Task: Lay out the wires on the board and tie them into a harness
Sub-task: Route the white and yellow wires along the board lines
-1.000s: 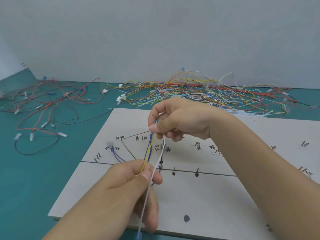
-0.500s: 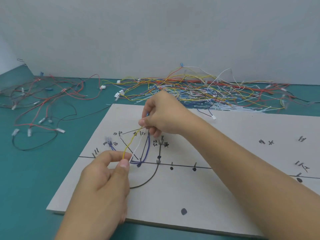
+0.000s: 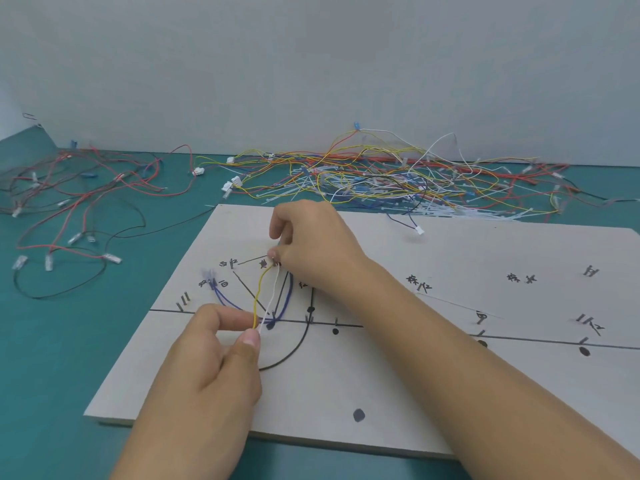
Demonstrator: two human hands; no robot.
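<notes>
On the board (image 3: pixel 381 393), toward its left end, the right hand (image 3: pixel 311 244) has come down from mid-air. Its fingers (image 3: pixel 273 252) now meet the surface beside a handwritten label, clamped on the top ends of the yellow wire (image 3: pixel 258 292) and white wire (image 3: pixel 272 299). The left hand (image 3: pixel 207 358) has dropped and shifted left too; its thumb and forefinger pinch the same 2 wires just above the drawn horizontal line. The pair, nearly straight 1 second ago, now bows slackly between the 2 hands. A blue wire (image 3: pixel 221 297) and a black wire (image 3: pixel 298 348) lie loose on the board close by. This looks like seating the wire ends at their marked start before routing them along the drawn path. Tying is not yet begun: the cable ties (image 3: pixel 450 211) lie among the spare wires (image 3: pixel 381 174) on the counter (image 3: pixel 52 341) behind.
</notes>
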